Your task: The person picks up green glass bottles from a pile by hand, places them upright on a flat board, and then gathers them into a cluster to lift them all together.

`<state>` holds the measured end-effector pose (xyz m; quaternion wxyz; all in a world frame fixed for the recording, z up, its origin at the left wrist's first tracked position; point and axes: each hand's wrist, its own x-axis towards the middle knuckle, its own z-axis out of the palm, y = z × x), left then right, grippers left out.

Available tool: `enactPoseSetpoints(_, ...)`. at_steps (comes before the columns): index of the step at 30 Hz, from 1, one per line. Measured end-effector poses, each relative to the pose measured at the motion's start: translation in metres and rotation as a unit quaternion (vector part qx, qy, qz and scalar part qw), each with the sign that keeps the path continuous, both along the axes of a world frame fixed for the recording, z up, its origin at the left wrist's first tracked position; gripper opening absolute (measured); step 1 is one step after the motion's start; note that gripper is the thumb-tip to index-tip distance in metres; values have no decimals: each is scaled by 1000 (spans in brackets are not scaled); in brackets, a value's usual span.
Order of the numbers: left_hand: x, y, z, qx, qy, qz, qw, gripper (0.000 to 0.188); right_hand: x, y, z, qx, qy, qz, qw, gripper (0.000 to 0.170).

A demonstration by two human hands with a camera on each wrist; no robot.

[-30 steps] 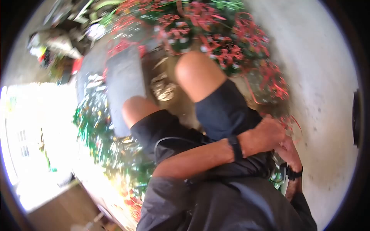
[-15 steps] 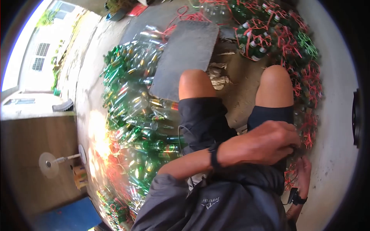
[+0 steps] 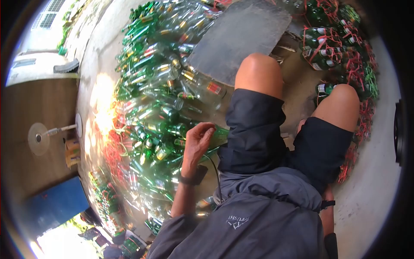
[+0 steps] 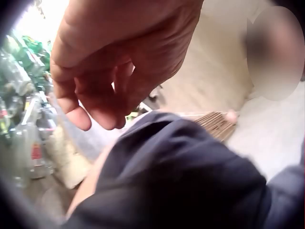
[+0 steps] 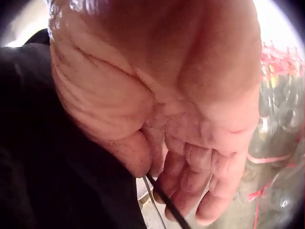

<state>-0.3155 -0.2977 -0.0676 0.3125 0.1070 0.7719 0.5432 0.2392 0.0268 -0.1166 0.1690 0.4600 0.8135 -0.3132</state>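
Observation:
My left hand (image 3: 198, 140) hangs beside the left thigh, over the pile of green and clear glass bottles (image 3: 148, 125). In the left wrist view its fingers (image 4: 104, 117) curl loosely with nothing between them, above the dark shorts (image 4: 176, 176). Shorts and body hide my right hand in the head view, where just the wrist shows. From the right wrist, the palm of my right hand (image 5: 176, 95) is close up beside dark cloth. Its thumb and forefinger pinch a thin dark cord (image 5: 167, 200); a thinner grey strand runs down from the same spot.
A flat grey slab (image 3: 241, 39) lies ahead of the knees. Bottle bundles tied with red string (image 3: 321, 47) line the wall (image 3: 375, 203) on the right. Left of the pile lies tangled red string (image 3: 113, 146); a standing fan (image 3: 39, 138) appears farther left. A thin cable (image 3: 217, 181) loops by the left hip.
My left hand has left the right hip, where it was close to the right hand, and swung across to the left. The right hand has dropped from sight. The head view has turned left.

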Motion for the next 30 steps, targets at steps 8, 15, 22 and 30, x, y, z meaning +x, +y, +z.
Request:
enactPoseSetpoints(8,62,-74,-100,-87,-37,58,994,18,-123,21,52,-5,49,0,999,37)
enactPoseSetpoints(15,92,-98,-107,-99,-98,75,987,21,-207,74,58,-3,98,-29,995,38)
enactPoseSetpoints(22,118,-118,-141,-141,-133,12,981,27,-176,217,49,21,163,-79,983,39)
enactPoseSetpoints(30,124,-134,-158,-105,-265,158,945,31,-289,225,103,-26,279,-131,951,44)
